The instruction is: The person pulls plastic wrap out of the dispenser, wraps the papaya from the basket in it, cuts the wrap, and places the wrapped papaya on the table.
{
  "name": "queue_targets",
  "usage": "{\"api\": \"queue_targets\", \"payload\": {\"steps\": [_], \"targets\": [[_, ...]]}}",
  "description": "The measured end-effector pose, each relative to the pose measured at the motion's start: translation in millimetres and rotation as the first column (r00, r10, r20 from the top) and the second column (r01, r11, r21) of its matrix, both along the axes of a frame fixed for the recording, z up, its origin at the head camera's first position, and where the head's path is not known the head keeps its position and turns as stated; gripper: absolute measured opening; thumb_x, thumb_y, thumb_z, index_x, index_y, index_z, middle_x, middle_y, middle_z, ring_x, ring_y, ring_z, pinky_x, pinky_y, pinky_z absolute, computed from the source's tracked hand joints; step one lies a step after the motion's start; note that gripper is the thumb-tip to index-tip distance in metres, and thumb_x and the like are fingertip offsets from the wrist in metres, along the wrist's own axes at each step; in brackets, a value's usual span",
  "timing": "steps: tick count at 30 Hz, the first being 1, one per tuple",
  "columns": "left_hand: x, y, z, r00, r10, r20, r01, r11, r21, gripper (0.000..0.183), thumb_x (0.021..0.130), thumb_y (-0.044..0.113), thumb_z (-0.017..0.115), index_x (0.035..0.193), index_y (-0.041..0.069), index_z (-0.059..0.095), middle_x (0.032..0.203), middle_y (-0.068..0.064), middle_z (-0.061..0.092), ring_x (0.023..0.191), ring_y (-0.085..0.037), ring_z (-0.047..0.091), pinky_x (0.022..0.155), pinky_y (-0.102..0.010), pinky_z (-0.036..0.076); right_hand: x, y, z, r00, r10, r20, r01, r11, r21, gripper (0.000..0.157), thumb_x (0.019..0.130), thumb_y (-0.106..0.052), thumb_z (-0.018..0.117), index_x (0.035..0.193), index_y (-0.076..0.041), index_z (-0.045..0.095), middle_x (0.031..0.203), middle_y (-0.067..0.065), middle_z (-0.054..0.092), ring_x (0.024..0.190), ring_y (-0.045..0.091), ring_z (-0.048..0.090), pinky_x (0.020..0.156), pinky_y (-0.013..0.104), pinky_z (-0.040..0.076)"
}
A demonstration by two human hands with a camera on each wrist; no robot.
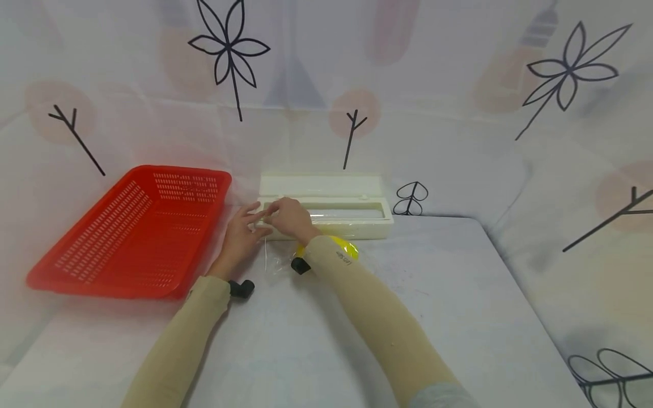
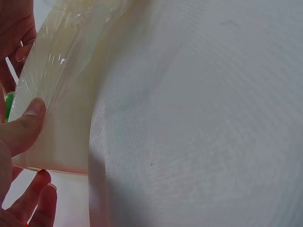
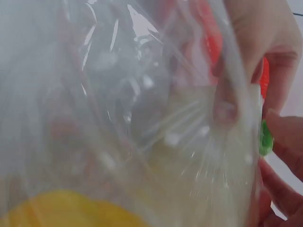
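Observation:
A cream cling film box point(image 1: 352, 229) stands at the back of the table with its lid up and a film roll point(image 1: 352, 214) inside. Clear film point(image 3: 109, 94) hangs over its front. My left hand point(image 1: 240, 235) grips the box's left end. In the left wrist view its thumb point(image 2: 28, 124) presses the film on the front face, with fingers beyond the end. My right hand point(image 1: 291, 218) is bent over the same corner, its fingertips pinching a small green slider point(image 3: 266, 138) at the box's edge. Much of that slider is hidden.
A red perforated basket point(image 1: 138, 249) stands left of the box. Something yellow and rounded point(image 1: 347, 246) lies in front of the box, partly behind my right forearm. Patterned white cloth point(image 1: 439, 141) rises behind the table point(image 1: 459, 317).

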State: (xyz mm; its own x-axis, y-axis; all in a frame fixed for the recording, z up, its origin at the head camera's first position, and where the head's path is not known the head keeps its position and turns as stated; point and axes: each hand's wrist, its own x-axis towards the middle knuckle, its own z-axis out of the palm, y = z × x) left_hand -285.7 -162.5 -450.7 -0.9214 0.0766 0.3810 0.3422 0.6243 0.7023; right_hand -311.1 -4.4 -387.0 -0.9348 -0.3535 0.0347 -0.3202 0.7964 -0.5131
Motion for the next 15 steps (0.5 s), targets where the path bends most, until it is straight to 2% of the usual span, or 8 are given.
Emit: {"api": "queue_targets", "payload": {"steps": [4,9,15], "targets": [[0.4,-0.4,-0.2,1.000,-0.001,-0.011,0.001,1.000,0.000,0.050,0.083,0.011,0.082,0.130,0.005,0.065,0.145,-0.015,0.051,0.132,-0.034,0.045,0.095,-0.050,0.049,2.6,-2.7,-0.6,1.000,-0.017,-0.023,0.017,1.000,0.012,0.018,0.093,-0.032,0.066,0.102,-0.019,0.077,0.123,0.001,0.064,0.103,0.018,0.061,0.076,0.034,0.052],[1.2,-0.1,1.9,1.000,0.008,0.023,-0.008,1.000,0.002,0.050,0.085,0.014,0.080,0.132,0.006,0.064,0.146,-0.011,0.050,0.133,-0.032,0.045,0.093,-0.047,0.050,4.1,-1.1,0.6,0.997,-0.001,-0.072,0.002,1.000,0.020,0.015,0.092,-0.023,0.064,0.096,-0.015,0.076,0.123,0.003,0.060,0.107,0.021,0.061,0.081,0.036,0.053],[1.5,1.1,3.4,1.000,0.011,0.026,-0.011,1.000,0.004,0.050,0.085,0.016,0.080,0.131,0.006,0.065,0.146,-0.010,0.050,0.133,-0.032,0.045,0.091,-0.046,0.051,2.8,3.7,2.7,0.996,0.043,-0.081,-0.040,0.999,0.034,0.014,0.092,-0.019,0.062,0.093,-0.011,0.074,0.125,0.004,0.059,0.113,0.022,0.058,0.089,0.034,0.051]]}}
